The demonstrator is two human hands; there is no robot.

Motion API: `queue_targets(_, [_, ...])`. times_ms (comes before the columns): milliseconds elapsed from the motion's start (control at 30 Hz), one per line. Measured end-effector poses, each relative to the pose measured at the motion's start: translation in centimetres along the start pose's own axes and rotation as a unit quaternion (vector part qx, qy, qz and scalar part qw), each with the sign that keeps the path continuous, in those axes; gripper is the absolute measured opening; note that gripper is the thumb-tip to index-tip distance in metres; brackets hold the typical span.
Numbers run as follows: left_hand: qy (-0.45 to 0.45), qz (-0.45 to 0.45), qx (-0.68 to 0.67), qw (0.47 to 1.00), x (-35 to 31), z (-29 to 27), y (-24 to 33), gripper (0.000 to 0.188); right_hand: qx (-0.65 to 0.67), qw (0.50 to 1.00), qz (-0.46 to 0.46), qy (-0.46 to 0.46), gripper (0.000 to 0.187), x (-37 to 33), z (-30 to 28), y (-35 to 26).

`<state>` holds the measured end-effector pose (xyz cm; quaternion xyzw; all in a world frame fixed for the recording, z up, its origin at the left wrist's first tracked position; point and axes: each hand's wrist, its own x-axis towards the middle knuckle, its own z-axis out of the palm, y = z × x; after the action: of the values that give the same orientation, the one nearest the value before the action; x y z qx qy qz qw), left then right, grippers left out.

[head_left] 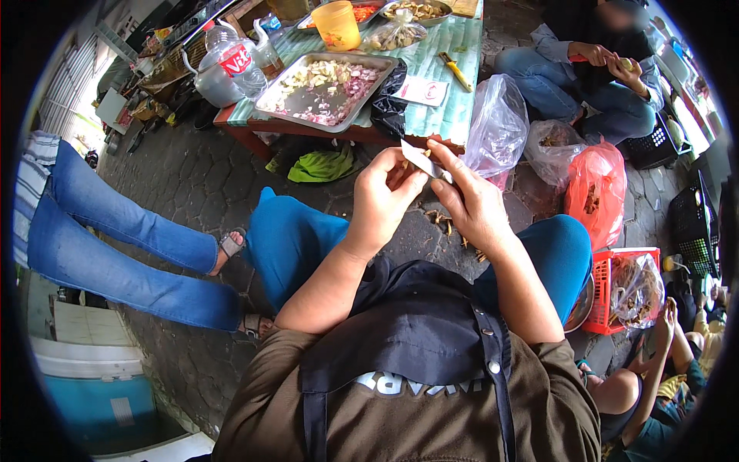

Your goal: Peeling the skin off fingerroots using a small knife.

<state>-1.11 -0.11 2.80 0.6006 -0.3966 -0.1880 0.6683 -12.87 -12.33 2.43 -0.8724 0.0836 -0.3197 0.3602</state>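
My left hand (385, 192) is closed on a small tan piece of root (406, 164), mostly covered by the fingers. My right hand (471, 196) grips a small knife, its pale blade (419, 159) slanting up and left between both hands; the handle is hidden. Both hands are close together above my lap, just short of the table's near edge. Brown peelings (440, 223) lie on the paving below them. On the table (289, 50), a metal tray (312, 98) holds chopped pieces, pale on one side and pinkish-purple on the other.
A yellow cup (336, 27), plastic bottle (242, 71), kettle (218, 83) and yellow-handled knife (456, 72) are on the table. A clear bag (496, 127), red bag (597, 192) and red basket (603, 296) sit to my right. One person (589, 73) works opposite; another's jeans (127, 219) are at left.
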Motion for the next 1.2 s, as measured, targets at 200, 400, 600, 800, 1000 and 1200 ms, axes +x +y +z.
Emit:
queue_targets(200, [0.014,0.007,0.034,0.999,0.04,0.03,0.08,0.023,0.014,1.0,-0.009,-0.002,0.051,0.15,-0.09,-0.1])
queue_targets(400, [0.015,0.017,0.037,0.999,-0.07,-0.01,-0.07,0.02,0.014,1.0,-0.006,-0.004,0.05,0.11,0.19,0.31])
queue_targets(600, [0.011,0.009,0.098,0.995,-0.21,-0.26,-0.01,0.014,-0.088,0.995,-0.04,0.021,0.049,0.19,0.13,-0.09])
queue_targets(800, [0.007,-0.01,0.073,0.997,-0.17,-0.48,0.03,0.009,-0.169,0.982,-0.077,0.039,0.049,0.24,0.06,-0.12])
queue_targets(1000, [0.01,-0.018,0.069,0.997,-0.29,-0.31,0.02,0.009,-0.133,0.99,-0.053,0.016,0.049,0.32,-0.18,0.21])
queue_targets(1200, [0.024,0.028,0.099,0.994,-0.18,0.07,0.19,0.01,0.026,0.999,0.031,-0.035,0.048,0.28,-0.16,-0.48])
